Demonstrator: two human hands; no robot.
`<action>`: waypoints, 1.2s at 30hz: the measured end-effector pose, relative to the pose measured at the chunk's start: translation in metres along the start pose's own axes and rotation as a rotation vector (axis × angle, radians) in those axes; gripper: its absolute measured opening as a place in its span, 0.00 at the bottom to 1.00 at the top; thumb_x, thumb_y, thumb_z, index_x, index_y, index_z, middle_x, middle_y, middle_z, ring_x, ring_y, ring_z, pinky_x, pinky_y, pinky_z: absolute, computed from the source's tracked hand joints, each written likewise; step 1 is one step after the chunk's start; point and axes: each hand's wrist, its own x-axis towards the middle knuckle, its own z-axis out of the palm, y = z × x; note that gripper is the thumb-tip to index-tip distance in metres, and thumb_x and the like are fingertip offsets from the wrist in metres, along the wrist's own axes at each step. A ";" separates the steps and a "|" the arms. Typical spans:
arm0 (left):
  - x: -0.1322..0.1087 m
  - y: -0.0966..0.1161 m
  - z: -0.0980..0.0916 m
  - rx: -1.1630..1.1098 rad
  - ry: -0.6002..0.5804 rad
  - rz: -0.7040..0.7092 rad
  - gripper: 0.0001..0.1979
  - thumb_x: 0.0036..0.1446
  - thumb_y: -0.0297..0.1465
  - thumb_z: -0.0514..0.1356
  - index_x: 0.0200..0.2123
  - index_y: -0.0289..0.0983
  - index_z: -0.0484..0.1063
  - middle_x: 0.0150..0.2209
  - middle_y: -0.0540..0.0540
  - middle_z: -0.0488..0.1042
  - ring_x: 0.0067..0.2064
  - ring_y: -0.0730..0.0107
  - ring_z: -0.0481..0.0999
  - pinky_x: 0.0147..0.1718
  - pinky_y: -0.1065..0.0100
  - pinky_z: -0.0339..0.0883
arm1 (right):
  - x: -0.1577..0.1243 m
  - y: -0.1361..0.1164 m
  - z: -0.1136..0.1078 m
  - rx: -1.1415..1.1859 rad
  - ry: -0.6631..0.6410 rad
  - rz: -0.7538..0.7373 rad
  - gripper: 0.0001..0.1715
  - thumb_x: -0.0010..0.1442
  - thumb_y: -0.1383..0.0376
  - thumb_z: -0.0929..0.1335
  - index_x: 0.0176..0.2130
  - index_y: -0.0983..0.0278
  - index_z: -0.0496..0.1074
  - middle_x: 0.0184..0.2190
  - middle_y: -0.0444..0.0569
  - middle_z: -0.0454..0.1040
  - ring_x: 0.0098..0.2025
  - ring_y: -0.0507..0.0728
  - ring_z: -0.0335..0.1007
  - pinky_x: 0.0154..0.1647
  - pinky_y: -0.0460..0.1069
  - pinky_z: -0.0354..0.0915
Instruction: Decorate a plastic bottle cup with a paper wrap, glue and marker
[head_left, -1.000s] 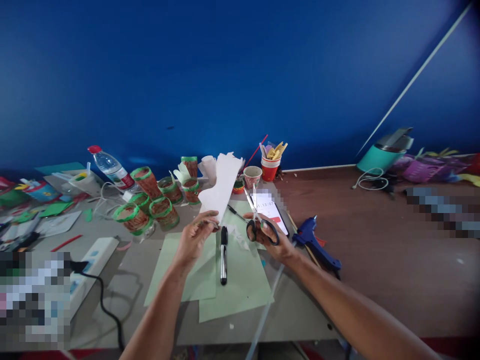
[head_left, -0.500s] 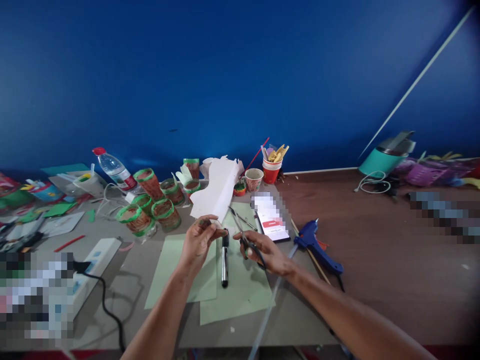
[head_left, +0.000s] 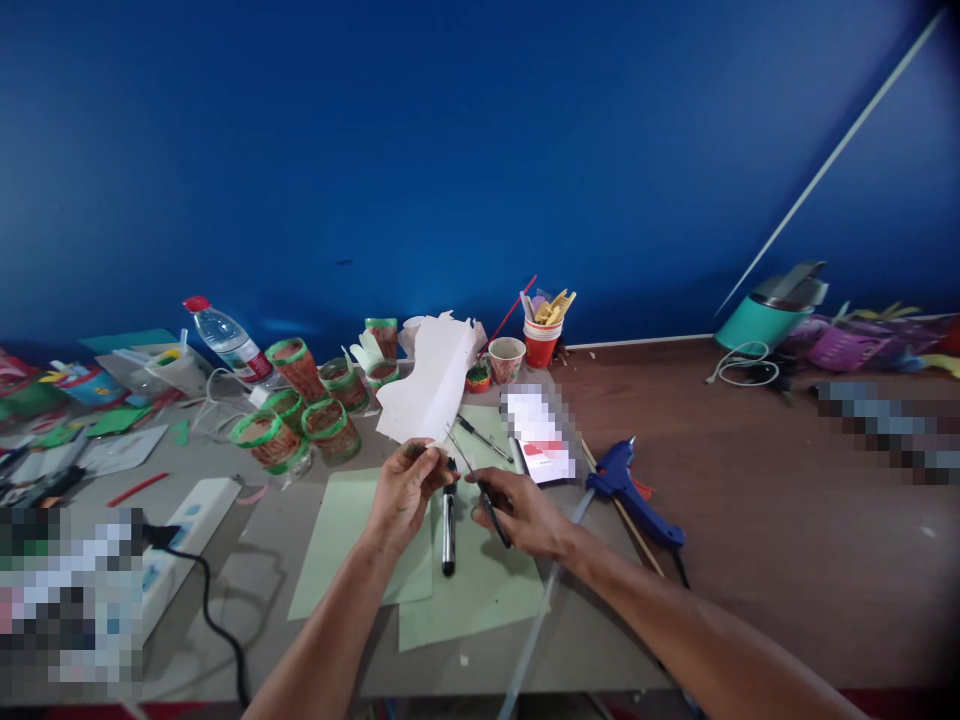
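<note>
My right hand (head_left: 525,512) is closed around black-handled scissors (head_left: 491,508), whose thin blades point up and to the left. My left hand (head_left: 405,488) pinches a small piece of white paper (head_left: 436,446), mostly hidden by the fingers, close to the scissor tips. Whether the blades touch it I cannot tell. Below and between the hands a black and silver marker (head_left: 448,530) lies on light green paper sheets (head_left: 480,610). Just beyond the fingers is a large cut white paper sheet (head_left: 424,385). A pen (head_left: 487,440) rests to its right.
Several green-rimmed brown cups (head_left: 330,430) and a water bottle (head_left: 232,340) stand at back left. A phone (head_left: 540,440) and blue glue gun (head_left: 634,495) lie right of my hands. A white power strip (head_left: 199,530) is at left, and a cup of plastic cutlery (head_left: 541,342) behind.
The scissors have turned more upright and their blades have come nearer the left fingers. My right hand has shifted slightly left; my left hand has turned a little.
</note>
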 end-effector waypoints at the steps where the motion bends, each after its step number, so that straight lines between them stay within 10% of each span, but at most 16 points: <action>1: 0.001 -0.001 -0.001 -0.001 -0.007 -0.010 0.16 0.40 0.34 0.72 0.29 0.34 0.70 0.25 0.53 0.74 0.21 0.78 0.72 0.28 0.69 0.72 | 0.000 0.000 0.000 -0.023 0.006 0.003 0.20 0.54 0.63 0.67 0.47 0.67 0.70 0.23 0.40 0.64 0.23 0.48 0.54 0.23 0.44 0.52; 36: -0.004 -0.006 0.002 0.249 -0.116 -0.028 0.17 0.46 0.41 0.68 0.25 0.34 0.68 0.22 0.51 0.71 0.24 0.74 0.71 0.28 0.71 0.64 | -0.002 -0.013 -0.002 -0.079 -0.010 0.005 0.15 0.54 0.63 0.68 0.42 0.65 0.70 0.21 0.39 0.63 0.22 0.48 0.53 0.23 0.44 0.51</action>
